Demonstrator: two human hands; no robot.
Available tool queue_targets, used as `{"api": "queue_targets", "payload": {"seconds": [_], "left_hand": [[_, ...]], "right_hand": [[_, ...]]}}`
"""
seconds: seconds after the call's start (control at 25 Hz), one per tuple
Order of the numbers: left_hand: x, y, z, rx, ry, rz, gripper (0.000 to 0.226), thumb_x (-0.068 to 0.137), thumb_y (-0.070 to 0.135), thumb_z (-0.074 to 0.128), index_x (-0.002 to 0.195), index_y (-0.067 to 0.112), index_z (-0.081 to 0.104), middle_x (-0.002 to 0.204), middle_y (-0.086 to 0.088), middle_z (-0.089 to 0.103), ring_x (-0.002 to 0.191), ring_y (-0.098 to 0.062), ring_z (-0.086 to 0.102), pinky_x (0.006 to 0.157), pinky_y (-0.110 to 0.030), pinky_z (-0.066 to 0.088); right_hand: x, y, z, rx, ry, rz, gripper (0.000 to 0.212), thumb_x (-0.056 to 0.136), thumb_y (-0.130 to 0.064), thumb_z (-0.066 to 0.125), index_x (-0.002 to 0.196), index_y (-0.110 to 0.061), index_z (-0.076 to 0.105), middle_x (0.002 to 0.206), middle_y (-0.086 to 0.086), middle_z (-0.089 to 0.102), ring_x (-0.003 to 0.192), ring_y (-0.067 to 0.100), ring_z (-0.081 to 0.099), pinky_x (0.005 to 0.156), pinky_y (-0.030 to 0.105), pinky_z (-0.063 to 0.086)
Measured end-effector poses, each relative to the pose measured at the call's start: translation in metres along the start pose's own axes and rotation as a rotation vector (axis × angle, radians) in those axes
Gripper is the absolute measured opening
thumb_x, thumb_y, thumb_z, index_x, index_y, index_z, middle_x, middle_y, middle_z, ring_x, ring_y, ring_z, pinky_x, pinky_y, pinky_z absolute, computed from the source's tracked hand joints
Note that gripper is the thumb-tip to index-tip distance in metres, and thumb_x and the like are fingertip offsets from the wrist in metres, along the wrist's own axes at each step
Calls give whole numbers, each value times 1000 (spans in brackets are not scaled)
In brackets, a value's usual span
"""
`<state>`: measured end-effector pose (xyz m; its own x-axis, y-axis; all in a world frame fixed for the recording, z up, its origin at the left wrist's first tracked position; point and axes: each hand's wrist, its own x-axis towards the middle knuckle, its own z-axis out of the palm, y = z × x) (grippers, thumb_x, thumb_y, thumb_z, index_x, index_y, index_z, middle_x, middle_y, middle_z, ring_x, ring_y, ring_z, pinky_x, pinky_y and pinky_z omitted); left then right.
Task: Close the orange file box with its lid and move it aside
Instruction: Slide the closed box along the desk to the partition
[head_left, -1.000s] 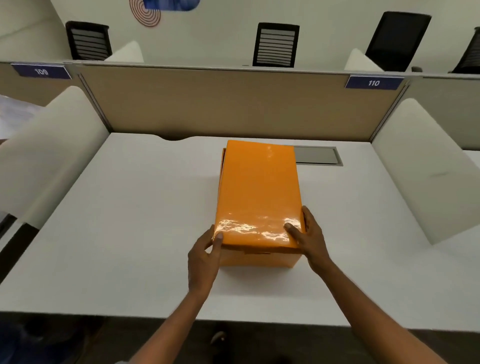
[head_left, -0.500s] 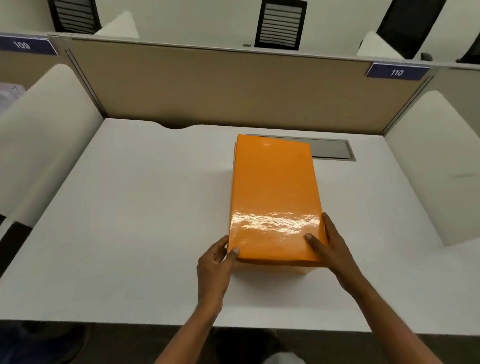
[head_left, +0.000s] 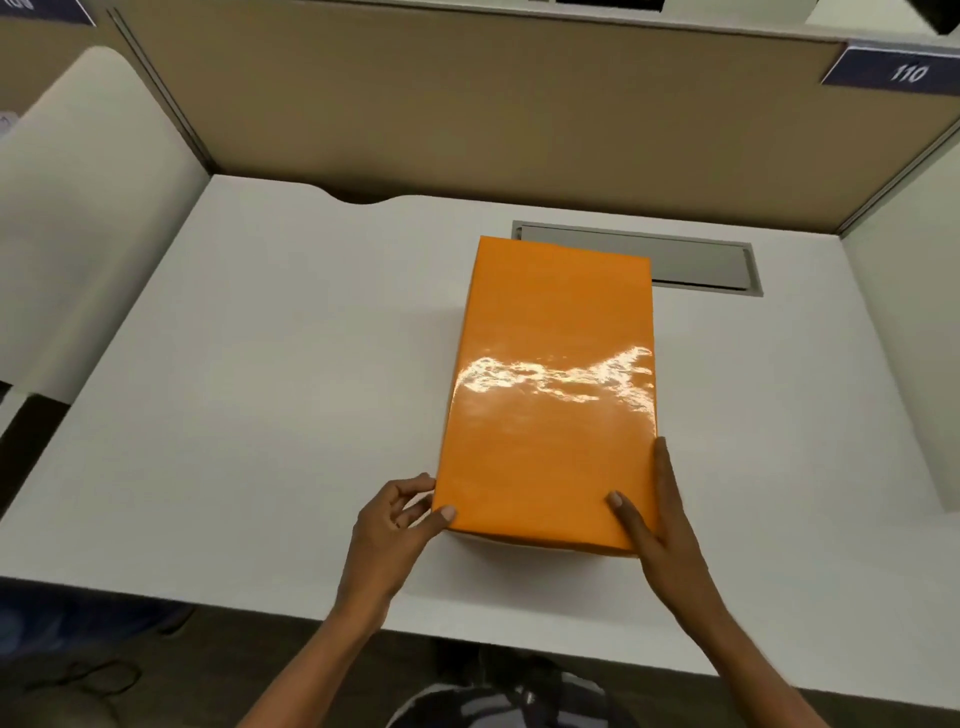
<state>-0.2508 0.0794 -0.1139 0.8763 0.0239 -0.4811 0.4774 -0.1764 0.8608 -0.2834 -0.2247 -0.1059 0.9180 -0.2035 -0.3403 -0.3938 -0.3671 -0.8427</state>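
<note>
Left hand (head_left: 387, 535) pinches the lid's (head_left: 550, 395) near-left corner, thumb on top; right hand (head_left: 662, 535) clamps the near-right corner, fingers along the side. The lid (glossy orange) covers the box on the desk (head_left: 260, 389), right of centre.

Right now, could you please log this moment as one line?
lid: on orange box | left hand: near-left corner | right hand: near-right corner | desk

This is an office, because a white desk (head_left: 260, 374) sits inside tan divider walls (head_left: 467, 114), with a blue number sign (head_left: 893, 70) that says 110 and a grey flap (head_left: 685, 262) set in the desk.
</note>
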Motion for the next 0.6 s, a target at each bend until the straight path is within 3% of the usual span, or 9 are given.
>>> {"api": "queue_targets", "payload": {"seconds": [0.12, 0.2, 0.36, 0.48, 0.6], "left_hand": [[15, 14, -5, 83, -122, -58, 80, 65, 50, 85, 134, 41, 47, 136, 16, 55, 124, -16, 59, 86, -26, 55], [38, 35, -4, 167, -137, -70, 101, 60, 63, 79, 147, 39, 33, 148, 12, 45, 132, -21, 52, 97, -42, 49], [117, 105, 19, 331, -50, 100, 95, 72, 68, 69, 152, 35, 28, 159, 3, 36, 136, -24, 48, 95, -40, 45], [187, 160, 47, 448, -7, 249, 90, 80, 58, 67, 154, 30, 26, 163, -4, 29, 139, -30, 44, 102, -47, 45], [243, 196, 72, 633, -48, 320, 90, 84, 54, 66, 157, 26, 20, 164, -7, 24, 146, -35, 33, 112, -55, 36]], "right_hand": [[10, -2, -11, 105, 28, 48, 76, 80, -73, 60, 144, -62, 19, 149, -33, 31, 127, 2, 49, 95, 32, 51], [39, -12, -27, 131, 117, 100, 74, 72, -89, 50, 133, -51, 35, 145, -20, 44, 125, 9, 55, 88, 29, 48], [144, -55, -52, 87, 251, -59, 58, 100, -53, 46, 148, -20, 40, 156, 5, 44, 138, 24, 50, 98, 35, 45], [226, -97, -56, 31, 229, -150, 55, 106, -37, 47, 153, -11, 38, 159, 11, 41, 143, 28, 45, 115, 46, 43], [281, -114, -59, -60, 196, -140, 51, 107, -31, 46, 152, -6, 41, 158, 17, 42, 146, 31, 40, 121, 46, 35]]}}
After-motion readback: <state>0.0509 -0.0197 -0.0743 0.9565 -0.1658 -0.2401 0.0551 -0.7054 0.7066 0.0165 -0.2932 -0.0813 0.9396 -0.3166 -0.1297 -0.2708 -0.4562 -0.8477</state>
